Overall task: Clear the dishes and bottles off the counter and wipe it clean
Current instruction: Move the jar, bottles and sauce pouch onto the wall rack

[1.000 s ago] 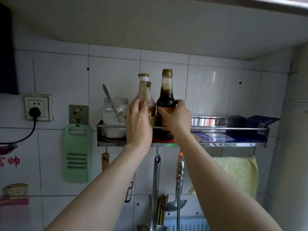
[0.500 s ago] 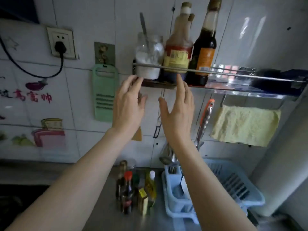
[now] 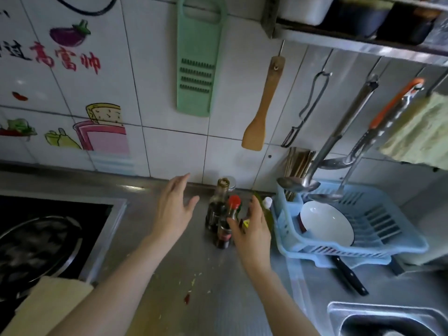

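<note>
Nearest the person, the counter [image 3: 218, 275] is not yet wiped: small crumbs and a red scrap [image 3: 187, 298] lie on the steel between the forearms, well short of either set of fingers. A folded cloth [image 3: 52, 300] sits at the near left edge, behind the left hand [image 3: 173, 212] and untouched. By this look the clearing is only partly done and the wiping has not begun.

The left hand hovers above the counter with fingers [image 3: 180, 181] spread wide, holding nothing, just left of the bottles and apart from them. The right hand [image 3: 252, 230] is also open, fingers [image 3: 257, 202] loosely fanned, palm turned toward the bottles; its thumb lies close against the red-capped bottle [image 3: 228, 220], but whether it touches cannot be told. No grasp is closed.

Between the two hands stands the cluster left to clear: the red-capped bottle in front, a dark bottle [image 3: 218, 204] behind it, and a white-capped bottle [image 3: 267, 202] mostly hidden past the right fingers.

Right of the right hand, a blue rack [image 3: 388, 241] holds a white bowl [image 3: 326, 221], and a knife [image 3: 349, 277] lies beneath its edge. Above, a shelf [image 3: 363, 43] already carries jars
</note>
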